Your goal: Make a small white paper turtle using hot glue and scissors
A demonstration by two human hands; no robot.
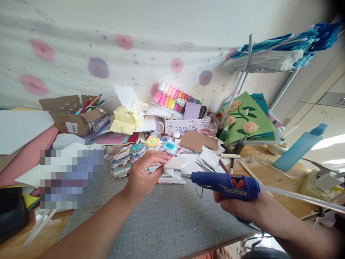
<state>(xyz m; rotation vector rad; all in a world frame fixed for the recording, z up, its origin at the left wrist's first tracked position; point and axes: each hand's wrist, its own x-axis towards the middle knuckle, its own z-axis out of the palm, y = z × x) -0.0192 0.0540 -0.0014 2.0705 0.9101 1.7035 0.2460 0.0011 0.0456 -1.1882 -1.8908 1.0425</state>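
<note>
My right hand (242, 208) is wrapped round a blue hot glue gun (215, 182), with a clear glue stick (302, 198) jutting from its rear. The gun's metal nozzle points left and meets the edge of a small white, fluffy-edged piece (174, 173). Between the thumb and fingers of my left hand (145, 172), that piece is pinched above the grey cutting mat (161, 223). Just beyond lie several paper badges with blue and yellow centres (153, 142) and some white pens (171, 181). Scissors (205, 167) rest behind the nozzle.
A cardboard box (71, 120) of pens stands back left, near coloured paper sheets. Colourful clay packs (175, 99) lean at the back. On the right are a green flower card (244, 118), a blue bottle (300, 147) and pipe cleaners (277, 50) on a stand.
</note>
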